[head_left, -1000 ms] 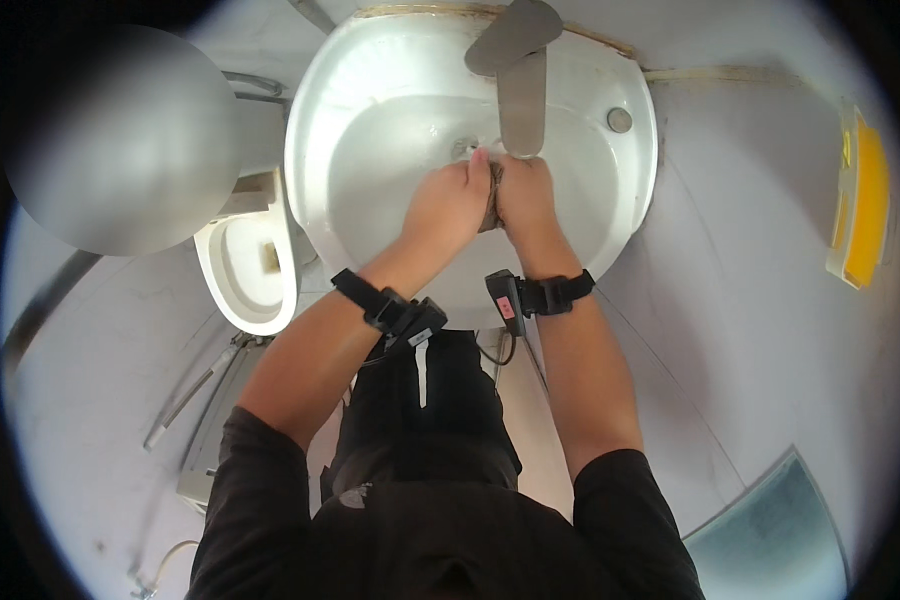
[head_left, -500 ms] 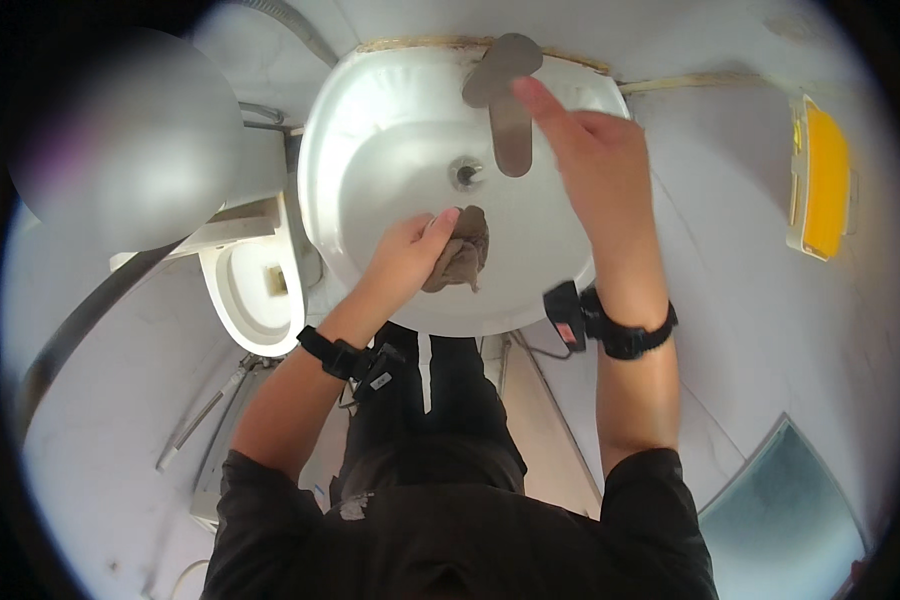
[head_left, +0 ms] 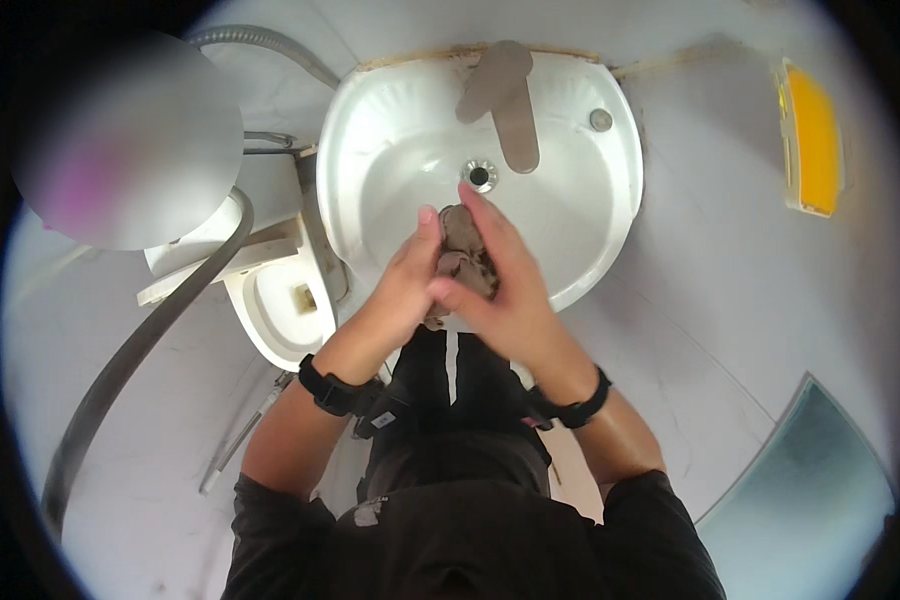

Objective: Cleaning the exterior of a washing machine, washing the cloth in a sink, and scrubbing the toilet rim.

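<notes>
Head view: your left hand [head_left: 395,290] and your right hand [head_left: 520,305] hold a crumpled grey-brown cloth [head_left: 463,232] between them, the left gripping its left side with the thumb pointing up along the edge, the right gripping from the other side with its thumb laid across the cloth and its fingers reaching past the top. The cloth is over the front part of the white sink [head_left: 585,200], its lower end hanging by the near rim; you cannot tell from here whether it touches the basin. Just beyond your fingertips is the round drain [head_left: 480,177], and the grey faucet [head_left: 515,120] points down toward it from the back edge, with both your hands apart from it. You wear a black band on each wrist. A white toilet [head_left: 254,333] is to the left of the sink, and a yellow-fronted fixture [head_left: 816,145] is on the right wall
</notes>
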`<state>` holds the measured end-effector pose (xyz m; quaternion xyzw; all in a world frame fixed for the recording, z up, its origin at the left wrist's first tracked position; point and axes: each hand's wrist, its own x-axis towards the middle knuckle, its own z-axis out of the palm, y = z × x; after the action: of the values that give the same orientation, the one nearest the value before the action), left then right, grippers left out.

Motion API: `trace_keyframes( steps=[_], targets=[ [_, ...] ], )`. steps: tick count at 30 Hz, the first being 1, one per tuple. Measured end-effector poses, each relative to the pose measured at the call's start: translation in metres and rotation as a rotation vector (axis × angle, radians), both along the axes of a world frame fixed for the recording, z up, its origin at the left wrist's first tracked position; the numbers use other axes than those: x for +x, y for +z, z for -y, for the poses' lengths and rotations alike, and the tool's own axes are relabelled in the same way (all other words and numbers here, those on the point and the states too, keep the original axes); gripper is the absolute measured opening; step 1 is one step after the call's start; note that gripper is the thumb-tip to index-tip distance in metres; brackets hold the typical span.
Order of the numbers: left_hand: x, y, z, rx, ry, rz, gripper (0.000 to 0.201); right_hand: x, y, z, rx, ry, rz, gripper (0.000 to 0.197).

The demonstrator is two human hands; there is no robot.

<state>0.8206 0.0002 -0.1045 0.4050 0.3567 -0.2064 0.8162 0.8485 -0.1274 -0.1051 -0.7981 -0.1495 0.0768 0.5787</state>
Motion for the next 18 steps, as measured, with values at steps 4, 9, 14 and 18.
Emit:
trace_keyframes(
  steps=[4,9,14,18],
  targets=[
    [0.000,-0.010,0.008,0.093,-0.111,-0.015,0.059,-0.007,-0.017,-0.020,-0.049,-0.238,0.016,0.020],
    [0.012,-0.036,0.006,0.290,-0.177,-0.002,0.056,0.011,-0.043,-0.019,-0.329,-0.275,0.013,0.022],
    [0.013,-0.042,0.005,0.597,-0.361,0.046,0.060,0.017,-0.049,-0.019,-0.269,-0.300,-0.212,0.028],
    [0.013,-0.049,0.005,1.009,-0.522,0.376,0.054,0.024,-0.073,-0.012,-0.108,-0.358,-0.551,0.034]
  ],
)
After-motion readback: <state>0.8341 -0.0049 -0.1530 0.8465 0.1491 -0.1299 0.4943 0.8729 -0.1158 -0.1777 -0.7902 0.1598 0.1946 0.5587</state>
